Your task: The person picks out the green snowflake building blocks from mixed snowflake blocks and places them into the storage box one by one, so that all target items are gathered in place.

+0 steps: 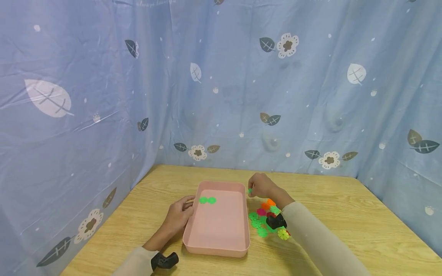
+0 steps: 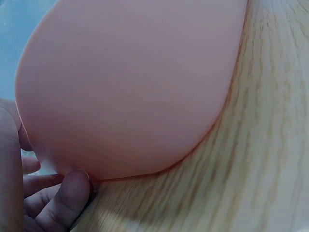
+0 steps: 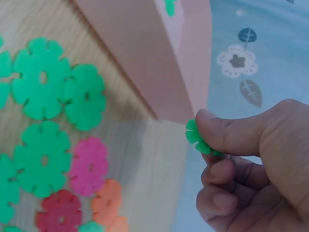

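Right hand [image 1: 260, 186]: thumb and index finger clamped on one green piece [image 3: 192, 137], a notched flower disc, just outside the tray's right wall near the far corner; whether it touches the wall, I cannot tell. Left hand [image 1: 177, 216]: clamped on the pink tray [image 1: 215, 251] at its left wall, fingers curled against it. Inside the tray, toward the far left, a pair of green pieces [image 1: 212, 200] lies flat, side by side; I cannot tell whether their notches are linked. Loose pile [image 1: 256, 223] on the counter [image 1: 165, 184], right of the tray: green, pink, red, orange and yellow, some overlapping. Step in hand, as I judge it: getting the pinched piece over the wall and into the tray. Best method, I think: raise it clear of the rim first, then cross, since a low pass could catch the notched edge and twist the disc out of my fingertips. Light pinch should do; the disc looks thin and may flip if squeezed off-centre. Steady pressure from the left hand ought to stop the tray sliding. The black wrist device [image 1: 276, 221] hangs over the pile, so a level forearm seems wise.
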Motion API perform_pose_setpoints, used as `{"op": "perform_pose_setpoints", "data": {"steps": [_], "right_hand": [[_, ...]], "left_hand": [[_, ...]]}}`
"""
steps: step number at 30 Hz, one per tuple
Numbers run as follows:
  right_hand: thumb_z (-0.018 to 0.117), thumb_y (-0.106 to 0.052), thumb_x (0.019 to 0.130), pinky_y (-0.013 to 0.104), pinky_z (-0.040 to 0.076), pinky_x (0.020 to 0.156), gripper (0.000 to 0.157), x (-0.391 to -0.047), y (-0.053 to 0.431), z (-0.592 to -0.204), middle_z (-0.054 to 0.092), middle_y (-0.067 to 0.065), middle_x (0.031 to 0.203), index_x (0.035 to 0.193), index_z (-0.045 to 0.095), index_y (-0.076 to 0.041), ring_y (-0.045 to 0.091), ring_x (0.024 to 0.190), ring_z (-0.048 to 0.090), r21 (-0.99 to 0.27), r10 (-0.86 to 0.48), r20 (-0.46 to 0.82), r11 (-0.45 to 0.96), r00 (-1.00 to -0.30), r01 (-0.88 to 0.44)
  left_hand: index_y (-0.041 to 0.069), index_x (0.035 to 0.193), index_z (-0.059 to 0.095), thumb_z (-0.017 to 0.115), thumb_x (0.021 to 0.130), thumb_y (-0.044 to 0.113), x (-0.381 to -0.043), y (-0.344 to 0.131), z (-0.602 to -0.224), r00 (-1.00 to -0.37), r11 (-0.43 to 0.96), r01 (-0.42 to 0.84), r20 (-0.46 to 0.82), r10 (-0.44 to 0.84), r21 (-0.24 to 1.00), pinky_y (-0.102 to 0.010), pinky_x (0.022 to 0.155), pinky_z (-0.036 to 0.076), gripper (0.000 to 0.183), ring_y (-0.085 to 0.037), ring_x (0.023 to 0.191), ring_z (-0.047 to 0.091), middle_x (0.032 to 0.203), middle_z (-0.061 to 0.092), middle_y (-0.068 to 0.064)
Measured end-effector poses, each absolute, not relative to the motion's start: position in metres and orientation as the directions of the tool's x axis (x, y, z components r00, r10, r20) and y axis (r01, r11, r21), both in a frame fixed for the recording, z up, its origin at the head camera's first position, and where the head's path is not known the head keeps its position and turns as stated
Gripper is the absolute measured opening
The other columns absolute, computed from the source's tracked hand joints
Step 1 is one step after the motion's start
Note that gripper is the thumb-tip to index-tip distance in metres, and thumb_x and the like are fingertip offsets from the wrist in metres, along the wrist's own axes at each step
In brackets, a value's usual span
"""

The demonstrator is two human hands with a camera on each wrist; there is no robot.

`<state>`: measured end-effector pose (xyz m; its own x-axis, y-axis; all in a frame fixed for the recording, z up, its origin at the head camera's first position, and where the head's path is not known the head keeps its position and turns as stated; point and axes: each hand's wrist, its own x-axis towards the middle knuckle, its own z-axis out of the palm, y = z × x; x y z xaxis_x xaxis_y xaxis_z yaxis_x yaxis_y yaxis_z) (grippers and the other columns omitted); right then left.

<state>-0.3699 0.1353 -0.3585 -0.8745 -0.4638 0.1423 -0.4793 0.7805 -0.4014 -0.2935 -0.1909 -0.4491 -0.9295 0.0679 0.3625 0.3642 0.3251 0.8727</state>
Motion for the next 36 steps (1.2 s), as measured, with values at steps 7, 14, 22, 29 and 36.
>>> {"op": "perform_pose_setpoints", "data": {"steps": [7, 14, 22, 29, 36], "right_hand": [[0.076, -0.001, 0.086, 0.033, 0.057, 0.067, 0.004, -0.370, 0.126, -0.341, 0.070, 0.005, 0.070, 0.083, 0.075, -0.002, 0.015, 0.058, 0.063, -0.447, -0.459, 0.144, 0.761, -0.877, -0.471], [0.070, 0.005, 0.088, 0.029, 0.053, 0.054, 0.007, -0.370, 0.110, -0.339, 0.072, 0.012, 0.073, 0.090, 0.075, 0.000, 0.032, 0.065, 0.069, -0.557, -0.441, 0.121, 0.711, -0.889, -0.428], [0.074, 0.011, 0.082, 0.033, 0.059, 0.053, 0.012, -0.371, 0.082, -0.361, 0.068, 0.009, 0.068, 0.080, 0.067, 0.002, 0.024, 0.055, 0.068, -0.714, -0.436, 0.142, 0.576, -0.889, -0.397], [0.071, 0.011, 0.084, 0.030, 0.058, 0.053, 0.015, -0.372, 0.064, -0.371, 0.066, 0.006, 0.067, 0.077, 0.066, -0.002, 0.021, 0.054, 0.067, -0.698, -0.444, 0.176, 0.573, -0.879, -0.430], [0.073, 0.009, 0.083, 0.028, 0.054, 0.054, 0.010, -0.373, 0.054, -0.385, 0.067, 0.004, 0.068, 0.079, 0.071, 0.000, 0.017, 0.056, 0.064, -0.674, -0.428, 0.146, 0.617, -0.892, -0.407]], "left_hand": [[-0.003, 0.137, 0.060, 0.054, 0.093, 0.001, -0.293, -0.190, -0.447, -0.932, 0.337, 0.357, 0.355, 0.068, 0.871, -0.030, 0.073, 0.061, 0.044, -0.033, 0.102, 0.073, 0.118, 0.071, -0.024], [-0.003, 0.137, 0.060, 0.054, 0.093, 0.001, -0.295, -0.189, -0.445, -0.929, 0.352, 0.364, 0.365, 0.065, 0.863, -0.030, 0.074, 0.061, 0.044, -0.032, 0.104, 0.073, 0.118, 0.071, -0.023], [-0.001, 0.137, 0.061, 0.056, 0.093, 0.001, -0.292, -0.190, -0.449, -0.928, 0.316, 0.369, 0.367, 0.068, 0.874, -0.032, 0.074, 0.061, 0.044, -0.033, 0.105, 0.072, 0.118, 0.071, -0.024], [-0.002, 0.136, 0.060, 0.056, 0.091, 0.001, -0.292, -0.192, -0.450, -0.925, 0.318, 0.373, 0.374, 0.061, 0.872, -0.034, 0.076, 0.061, 0.045, -0.035, 0.108, 0.071, 0.119, 0.070, -0.025], [-0.002, 0.138, 0.059, 0.055, 0.094, 0.002, -0.292, -0.191, -0.449, -0.929, 0.318, 0.367, 0.363, 0.074, 0.874, -0.033, 0.077, 0.061, 0.045, -0.035, 0.108, 0.071, 0.120, 0.070, -0.025]]}}
